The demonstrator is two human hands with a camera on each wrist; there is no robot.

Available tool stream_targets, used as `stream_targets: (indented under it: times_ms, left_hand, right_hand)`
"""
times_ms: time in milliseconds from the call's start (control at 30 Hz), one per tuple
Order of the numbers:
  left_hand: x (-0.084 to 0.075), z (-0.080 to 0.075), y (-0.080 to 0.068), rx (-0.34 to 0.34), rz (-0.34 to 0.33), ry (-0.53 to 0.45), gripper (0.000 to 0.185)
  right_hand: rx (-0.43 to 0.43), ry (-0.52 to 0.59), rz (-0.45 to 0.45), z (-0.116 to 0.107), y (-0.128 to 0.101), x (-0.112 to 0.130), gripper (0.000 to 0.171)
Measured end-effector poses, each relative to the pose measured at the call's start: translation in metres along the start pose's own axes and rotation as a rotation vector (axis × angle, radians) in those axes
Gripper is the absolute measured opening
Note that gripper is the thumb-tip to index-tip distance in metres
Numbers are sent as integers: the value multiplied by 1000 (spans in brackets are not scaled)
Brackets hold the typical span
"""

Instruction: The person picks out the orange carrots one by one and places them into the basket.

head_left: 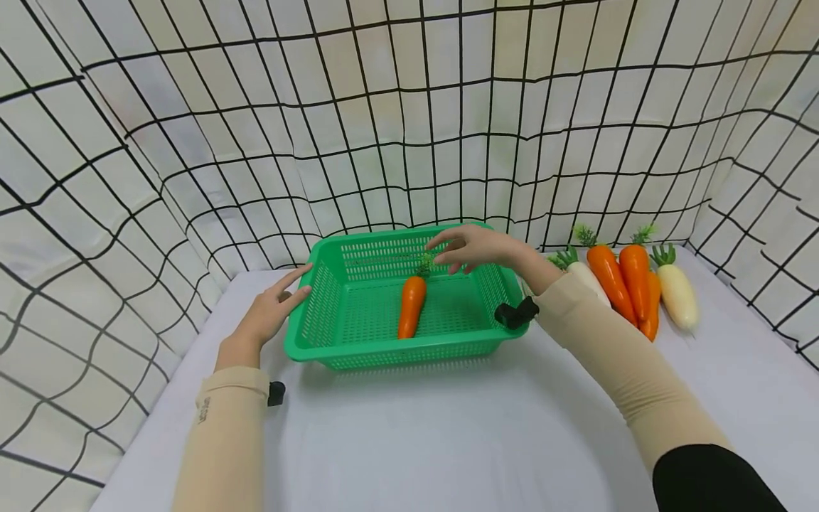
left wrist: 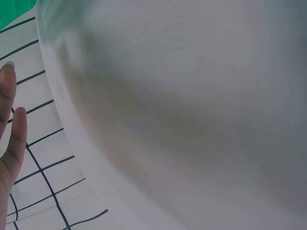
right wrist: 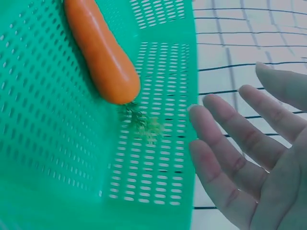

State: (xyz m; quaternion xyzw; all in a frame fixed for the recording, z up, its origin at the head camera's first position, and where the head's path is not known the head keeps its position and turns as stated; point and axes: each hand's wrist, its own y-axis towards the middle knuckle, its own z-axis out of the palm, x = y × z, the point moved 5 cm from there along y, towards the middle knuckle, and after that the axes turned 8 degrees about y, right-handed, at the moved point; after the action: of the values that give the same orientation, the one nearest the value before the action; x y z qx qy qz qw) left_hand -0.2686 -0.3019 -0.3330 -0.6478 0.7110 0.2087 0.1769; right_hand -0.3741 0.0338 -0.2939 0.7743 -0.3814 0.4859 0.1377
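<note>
So, green perforated basket [head_left: 358,348] sits mid-table w/ one orange carrot [head_left: 411,306] inside, lying lengthwise on the basket floor, leafy green top toward the far wall. Right-wrist view shows the same carrot [right wrist: 103,57] resting against the slotted bottom, its green tuft near the basket's end wall.

Right hand [head_left: 470,247] hovers over the far part of the basket, just above the carrot's top, fingers spread and relaxed, holding nothing; in the wrist view its fingers [right wrist: 225,139] are straight and apart from the carrot. Left hand [head_left: 271,309] rests flat by the basket's left rim, fingers extended, fingertips touching or just beside the rim, gripping nothing.

Outside the basket, on the white table [head_left: 448,427] at right: a row of more veg, approx. three orange carrots [head_left: 617,281] and two white radishes [head_left: 678,295], lying side by side, well apart from the basket.

Writing: small print on the left sleeve [head_left: 205,411], too small to read. No other labels legible.
</note>
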Motion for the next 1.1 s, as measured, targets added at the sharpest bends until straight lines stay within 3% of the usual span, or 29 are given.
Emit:
stream_targets:
  times_ms: [67,167,367,633,967,1100]
  left_hand:
    - [37,11,20,52,-10,13,68]
    - [48,16,27,41,-15,21,67]
    - [44,14,25,8,-18,44,67]
    - [45,16,23,22,-26,19,66]
    - [45,16,24,16,-32,-3,66]
    - [44,17,24,18,-28,-5,66]
  right_hand:
    - [-31,10,-30,-4,-11,0,43]
    - [-92,-4,-73,-12,-31,-2,41]
    - [-301,-120,-123,-30,-73,-19,37]
    - [-565,-239,-77,-50,-120,-65,33]
    - [-813,-233,-69,-80,-149,-122,36]
    - [-856,-268,-23,-88,-153,-138,38]
